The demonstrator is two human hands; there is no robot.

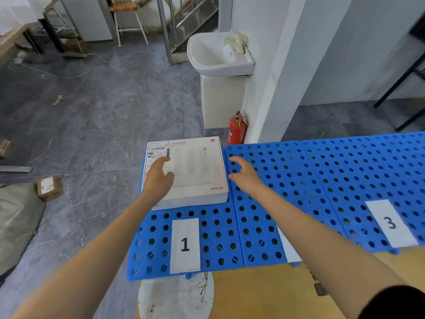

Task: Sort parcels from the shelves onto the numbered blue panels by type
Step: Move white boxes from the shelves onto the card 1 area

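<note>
One white flat box [195, 166] lies at the far end of the blue panel [216, 238] marked with label 1 [185, 245]. My left hand [158, 178] is over the box's near left part with its fingers loose, gripping nothing; whether it touches the lid, I cannot tell. My right hand [243, 176] is just beside the box's right edge, above the middle panel [259, 226], with fingers spread and released.

Count:
- Three blue panels on the desk [264, 293].
- Two readable labels, the other being label 3 [389, 223].
- One small brown parcel [49, 188] on the floor, well apart to the left.
</note>
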